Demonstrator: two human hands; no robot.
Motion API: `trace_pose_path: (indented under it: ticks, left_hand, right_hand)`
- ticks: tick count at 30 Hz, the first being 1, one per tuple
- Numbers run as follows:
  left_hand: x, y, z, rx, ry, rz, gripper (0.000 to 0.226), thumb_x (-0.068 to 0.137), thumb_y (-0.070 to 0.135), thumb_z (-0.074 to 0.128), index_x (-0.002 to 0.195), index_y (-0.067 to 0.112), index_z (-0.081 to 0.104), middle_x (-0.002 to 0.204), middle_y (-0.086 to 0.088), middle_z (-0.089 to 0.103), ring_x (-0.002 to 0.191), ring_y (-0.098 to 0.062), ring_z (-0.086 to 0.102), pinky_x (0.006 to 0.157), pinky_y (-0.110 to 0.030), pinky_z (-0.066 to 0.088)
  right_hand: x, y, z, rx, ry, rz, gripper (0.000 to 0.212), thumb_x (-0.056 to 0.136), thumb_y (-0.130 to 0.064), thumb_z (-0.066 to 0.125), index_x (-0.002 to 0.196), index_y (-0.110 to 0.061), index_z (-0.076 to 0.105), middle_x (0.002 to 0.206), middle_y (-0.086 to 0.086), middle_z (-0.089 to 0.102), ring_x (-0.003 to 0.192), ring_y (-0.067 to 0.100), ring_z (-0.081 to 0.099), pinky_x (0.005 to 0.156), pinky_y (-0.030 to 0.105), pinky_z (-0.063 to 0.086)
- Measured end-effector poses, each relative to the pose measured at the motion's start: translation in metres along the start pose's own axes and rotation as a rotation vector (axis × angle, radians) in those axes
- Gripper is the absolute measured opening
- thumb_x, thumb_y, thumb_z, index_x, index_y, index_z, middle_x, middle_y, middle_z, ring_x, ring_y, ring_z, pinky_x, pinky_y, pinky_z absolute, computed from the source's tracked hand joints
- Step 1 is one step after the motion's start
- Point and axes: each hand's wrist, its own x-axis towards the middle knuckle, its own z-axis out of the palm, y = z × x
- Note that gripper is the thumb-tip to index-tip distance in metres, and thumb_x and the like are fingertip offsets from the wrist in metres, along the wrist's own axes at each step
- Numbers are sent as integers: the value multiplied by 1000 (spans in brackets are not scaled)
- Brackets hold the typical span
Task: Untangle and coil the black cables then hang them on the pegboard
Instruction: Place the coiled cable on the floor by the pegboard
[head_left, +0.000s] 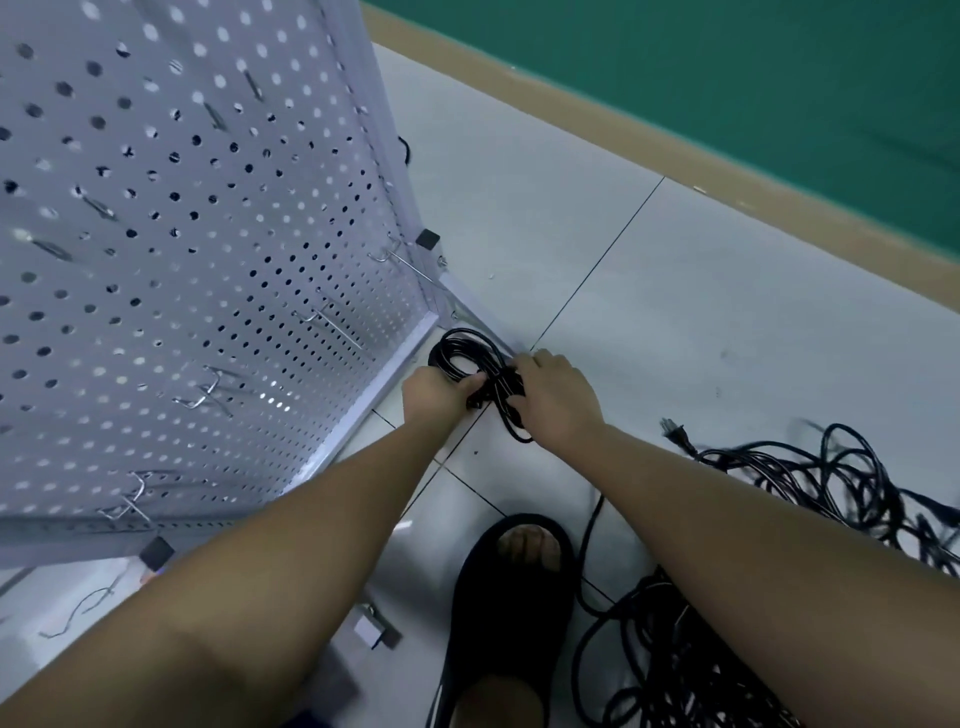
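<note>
While the left hand (434, 387) and right hand (558, 395) grip one coiled black cable (462, 353) low beside the pegboard (208, 234), its hooks (332, 325) look bare and a tangled pile (841, 478) lies on the floor (675, 312).

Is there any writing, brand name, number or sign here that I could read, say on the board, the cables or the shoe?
None: no text can be read anywhere in this view.
The white pegboard shows only holes and metal hooks.
The coiled black cable, the tangled cables and the plug show no print; any fine marking is too small to see.
The black slipper is plain.
</note>
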Motion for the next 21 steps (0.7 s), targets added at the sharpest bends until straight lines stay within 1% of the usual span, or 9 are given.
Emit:
trace_pose_path:
  ticks: [2, 4, 7, 9, 11, 15, 16, 19, 21]
  left_hand:
    - [2, 0, -2, 63, -10, -7, 59, 82, 60, 85, 68, 9, 60, 64, -11, 61, 59, -22, 57, 55, -35, 42]
    - [-3, 3, -6, 155, -23, 16, 63, 88, 64, 77, 70, 4, 65, 65, -12, 64, 59, -23, 59, 55, -32, 42]
    - [-20, 10, -12, 306, -18, 133, 61, 101, 59, 63, 66, 10, 51, 60, -4, 53, 58, -22, 54, 51, -30, 34]
    - [-33, 19, -12, 333, 3, 204, 52, 104, 53, 60, 70, 14, 51, 64, -2, 55, 62, -21, 55, 52, -30, 33]
    - [-48, 34, -8, 318, -14, 287, 41, 105, 44, 62, 76, 17, 52, 67, -1, 59, 62, -17, 55, 52, -29, 33]
    - [-93, 72, 20, 348, -135, 524, 32, 103, 32, 64, 76, 20, 52, 69, 6, 57, 62, -10, 53, 52, -23, 31]
    - [-105, 80, 31, 378, -174, 578, 30, 103, 32, 64, 78, 20, 54, 71, 7, 58, 65, -10, 55, 54, -25, 32]
    - [-144, 98, 63, 395, -322, 642, 20, 100, 35, 66, 87, 20, 63, 78, 8, 67, 74, -9, 62, 63, -30, 46]
    - [-170, 107, 80, 378, -419, 667, 14, 98, 32, 68, 88, 22, 66, 82, 8, 70, 79, -10, 65, 69, -29, 49]
  right_hand:
    - [-5, 4, -4, -13, -17, 16, 54, 107, -39, 61, 152, -14, 45, 142, 12, 54, 127, 33, 52, 101, 43, 45]
    - [-13, 11, -7, -11, -32, 6, 54, 107, -39, 61, 152, -15, 45, 142, 12, 52, 127, 33, 51, 101, 43, 44]
    - [-30, 26, -15, 35, -33, -18, 46, 108, -32, 58, 150, -14, 49, 141, 11, 52, 127, 32, 51, 99, 42, 42]
    - [-43, 41, -23, 74, -36, -34, 42, 109, -29, 56, 148, -14, 52, 139, 12, 54, 126, 32, 52, 99, 42, 44]
    - [-60, 56, -35, 133, -42, -41, 40, 109, -27, 57, 146, -13, 55, 137, 11, 57, 125, 31, 54, 101, 44, 47]
    - [-103, 91, -65, 198, -47, -44, 33, 107, -23, 60, 138, -13, 62, 127, 8, 62, 120, 28, 58, 102, 43, 48]
    - [-115, 100, -72, 205, -43, -36, 31, 106, -23, 61, 135, -14, 64, 124, 7, 63, 117, 27, 59, 100, 42, 48]
    - [-157, 121, -93, 207, -26, 1, 24, 102, -20, 64, 125, -15, 68, 114, 5, 67, 106, 26, 64, 96, 40, 50]
    - [-188, 134, -104, 205, -22, 19, 19, 100, -18, 64, 118, -15, 70, 108, 6, 70, 101, 27, 66, 92, 42, 51]
